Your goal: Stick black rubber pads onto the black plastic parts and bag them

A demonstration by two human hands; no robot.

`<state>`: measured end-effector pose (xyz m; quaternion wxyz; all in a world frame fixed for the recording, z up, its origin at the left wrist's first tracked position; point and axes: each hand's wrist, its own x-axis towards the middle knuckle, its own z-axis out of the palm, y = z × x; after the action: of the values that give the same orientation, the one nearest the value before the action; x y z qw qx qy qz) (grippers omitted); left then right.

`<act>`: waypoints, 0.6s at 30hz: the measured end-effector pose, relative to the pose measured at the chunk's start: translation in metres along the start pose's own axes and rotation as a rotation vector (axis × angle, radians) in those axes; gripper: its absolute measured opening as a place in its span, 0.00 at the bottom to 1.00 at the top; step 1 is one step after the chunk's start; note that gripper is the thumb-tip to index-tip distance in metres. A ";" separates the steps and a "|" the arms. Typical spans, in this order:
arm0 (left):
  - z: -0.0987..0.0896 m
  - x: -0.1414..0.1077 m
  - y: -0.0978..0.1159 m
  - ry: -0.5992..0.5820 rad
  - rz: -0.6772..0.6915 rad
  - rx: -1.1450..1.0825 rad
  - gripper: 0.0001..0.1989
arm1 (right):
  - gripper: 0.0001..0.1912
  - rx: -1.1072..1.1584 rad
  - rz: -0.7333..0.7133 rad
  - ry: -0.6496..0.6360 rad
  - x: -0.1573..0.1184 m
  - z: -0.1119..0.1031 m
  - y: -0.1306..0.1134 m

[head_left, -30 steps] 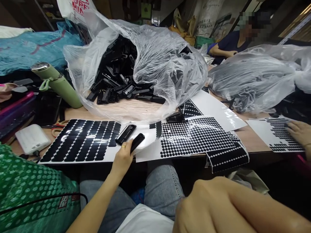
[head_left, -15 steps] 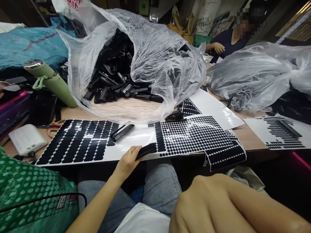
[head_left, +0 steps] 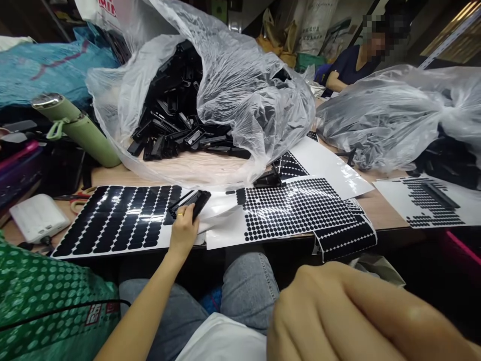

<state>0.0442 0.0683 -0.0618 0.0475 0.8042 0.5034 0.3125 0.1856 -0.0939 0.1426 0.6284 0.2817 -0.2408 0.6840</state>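
My left hand (head_left: 183, 231), with a ring on one finger, is closed around a black plastic part (head_left: 202, 204) above the sticker sheets. A second black plastic part (head_left: 183, 201), long and slotted, lies right beside it. Below them is a white sheet with rows of black oblong stickers (head_left: 124, 215). To the right lies a sheet of small round black stickers (head_left: 300, 208), its left side pale and slightly raised. My right hand (head_left: 338, 316) looms large at the lower right, close to the camera, with bent knuckles. Its fingertips are hidden, so I cannot see what they hold.
A clear plastic bag (head_left: 251, 85) full of black parts stands open behind the sheets. Another bag (head_left: 379, 120) sits at right, near a co-worker (head_left: 347, 70). A green flask (head_left: 80, 133), white box (head_left: 37, 215) and scissors (head_left: 78, 200) are on the left. One black part (head_left: 267, 178) lies by the bag.
My left hand has moved left with the black plastic part, up beside the slotted one. The round-sticker sheet's left side now shows more white. My right hand has barely moved.
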 end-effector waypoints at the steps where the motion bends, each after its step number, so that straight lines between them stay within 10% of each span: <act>1: 0.000 0.001 0.000 0.013 -0.003 -0.016 0.18 | 0.08 -0.134 0.028 0.011 -0.001 -0.005 -0.009; 4: -0.001 0.002 -0.002 0.048 -0.020 -0.074 0.19 | 0.07 -0.861 0.144 0.279 -0.012 -0.036 -0.044; 9: -0.007 0.004 -0.002 0.035 -0.071 -0.141 0.20 | 0.06 -2.055 0.798 0.706 -0.051 -0.111 -0.082; 18: 0.001 0.008 0.000 0.067 -0.044 -0.170 0.17 | 0.12 -2.497 0.883 0.925 -0.072 -0.147 -0.092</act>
<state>0.0473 0.0749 -0.0593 0.1057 0.7751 0.4938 0.3797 0.2684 -0.0370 -0.0157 0.2182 -0.8013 -0.5237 0.1897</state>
